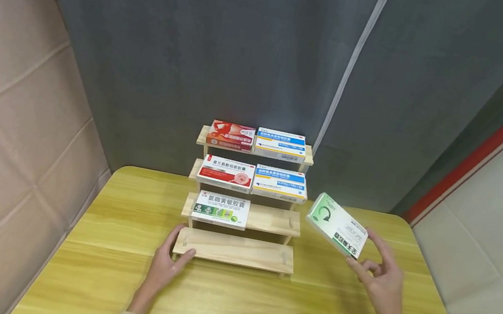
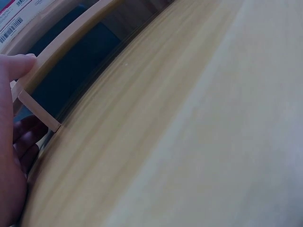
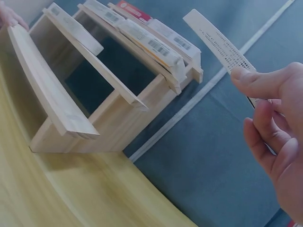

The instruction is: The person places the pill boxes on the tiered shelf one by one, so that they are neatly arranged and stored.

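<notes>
My right hand pinches one end of a white and green medicine box, held tilted in the air to the right of a wooden tiered rack. In the right wrist view, the thumb presses on the box's printed narrow side. At the rack's lowest step, my left hand grips the left end. Its thumb lies over the board, with the fingers around the outer side by the leg; their tips are partly hidden.
A green-and-white box lies at the left of the second step up. Above it sit a red-and-white box and a blue-and-white box. The top step bears a red box and another blue-and-white box. A grey curtain hangs behind the table.
</notes>
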The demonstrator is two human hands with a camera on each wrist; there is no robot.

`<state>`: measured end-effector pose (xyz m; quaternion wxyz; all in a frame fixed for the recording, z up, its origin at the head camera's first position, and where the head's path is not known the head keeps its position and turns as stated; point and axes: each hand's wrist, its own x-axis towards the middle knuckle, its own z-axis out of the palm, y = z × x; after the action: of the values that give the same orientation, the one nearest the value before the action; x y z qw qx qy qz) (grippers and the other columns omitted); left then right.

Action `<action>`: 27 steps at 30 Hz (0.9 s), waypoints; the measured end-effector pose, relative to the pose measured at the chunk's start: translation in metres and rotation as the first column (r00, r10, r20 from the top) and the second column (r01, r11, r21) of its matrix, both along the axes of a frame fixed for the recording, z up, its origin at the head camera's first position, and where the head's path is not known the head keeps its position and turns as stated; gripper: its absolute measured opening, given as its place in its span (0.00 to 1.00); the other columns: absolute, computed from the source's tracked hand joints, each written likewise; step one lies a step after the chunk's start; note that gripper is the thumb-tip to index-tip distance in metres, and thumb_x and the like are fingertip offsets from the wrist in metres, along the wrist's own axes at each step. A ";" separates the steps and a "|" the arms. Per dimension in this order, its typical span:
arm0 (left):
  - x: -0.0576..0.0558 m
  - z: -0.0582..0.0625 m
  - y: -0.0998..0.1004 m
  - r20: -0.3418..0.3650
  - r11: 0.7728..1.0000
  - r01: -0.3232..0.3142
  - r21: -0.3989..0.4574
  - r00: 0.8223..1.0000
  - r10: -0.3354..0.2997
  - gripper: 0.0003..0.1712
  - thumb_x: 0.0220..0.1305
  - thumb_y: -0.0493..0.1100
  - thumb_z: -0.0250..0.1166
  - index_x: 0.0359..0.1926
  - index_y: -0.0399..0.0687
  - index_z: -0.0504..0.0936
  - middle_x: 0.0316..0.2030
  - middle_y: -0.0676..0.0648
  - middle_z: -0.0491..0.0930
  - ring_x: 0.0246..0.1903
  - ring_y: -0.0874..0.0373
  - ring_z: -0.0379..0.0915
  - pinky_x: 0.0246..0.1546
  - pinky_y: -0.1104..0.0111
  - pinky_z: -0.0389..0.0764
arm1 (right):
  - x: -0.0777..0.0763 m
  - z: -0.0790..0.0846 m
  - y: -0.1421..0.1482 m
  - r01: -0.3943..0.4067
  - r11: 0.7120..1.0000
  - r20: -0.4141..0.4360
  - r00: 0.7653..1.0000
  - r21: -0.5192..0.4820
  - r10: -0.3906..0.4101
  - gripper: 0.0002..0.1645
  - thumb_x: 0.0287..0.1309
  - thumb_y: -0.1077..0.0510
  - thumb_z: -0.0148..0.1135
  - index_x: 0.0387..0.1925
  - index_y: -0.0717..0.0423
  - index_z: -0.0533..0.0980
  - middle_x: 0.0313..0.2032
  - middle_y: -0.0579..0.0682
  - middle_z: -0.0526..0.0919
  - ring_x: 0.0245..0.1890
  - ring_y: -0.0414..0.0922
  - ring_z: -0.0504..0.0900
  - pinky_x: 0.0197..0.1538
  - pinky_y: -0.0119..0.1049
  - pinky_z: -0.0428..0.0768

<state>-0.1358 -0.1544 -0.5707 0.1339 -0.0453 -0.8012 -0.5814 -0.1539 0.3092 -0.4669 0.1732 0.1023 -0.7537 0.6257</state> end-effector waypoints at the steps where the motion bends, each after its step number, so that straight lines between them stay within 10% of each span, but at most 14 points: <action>1: 0.000 0.001 0.000 0.004 1.000 -0.005 -0.008 1.000 0.005 0.44 0.61 0.35 0.71 0.73 0.31 0.61 0.68 0.30 0.70 0.66 0.35 0.70 0.65 0.83 0.64 | 0.000 -0.001 -0.001 -0.006 1.000 -0.007 1.000 0.011 0.006 0.48 0.48 0.84 0.66 0.72 0.65 0.65 0.61 0.45 0.72 0.18 0.31 0.75 0.14 0.32 0.63; 8: 0.003 0.007 0.001 0.032 0.998 -0.026 -0.055 0.999 0.028 0.43 0.61 0.37 0.71 0.74 0.36 0.62 0.69 0.32 0.71 0.68 0.37 0.69 0.70 0.69 0.65 | -0.001 -0.004 -0.008 -0.036 0.996 -0.013 0.999 0.080 0.037 0.50 0.46 0.83 0.68 0.72 0.65 0.65 0.64 0.47 0.69 0.18 0.32 0.74 0.13 0.31 0.64; 27: 0.003 0.005 0.001 0.045 1.000 -0.018 -0.007 0.999 0.018 0.43 0.62 0.37 0.71 0.75 0.37 0.61 0.70 0.32 0.69 0.69 0.37 0.67 0.66 0.82 0.61 | -0.010 -0.019 -0.027 -0.179 0.968 -0.018 0.983 0.174 0.185 0.50 0.46 0.80 0.71 0.72 0.64 0.65 0.65 0.43 0.69 0.20 0.41 0.78 0.19 0.28 0.75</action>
<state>-0.1332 -0.1537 -0.5657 0.1209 -0.0256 -0.8064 -0.5782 -0.1635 0.2825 -0.4857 0.1187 0.1961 -0.7891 0.5699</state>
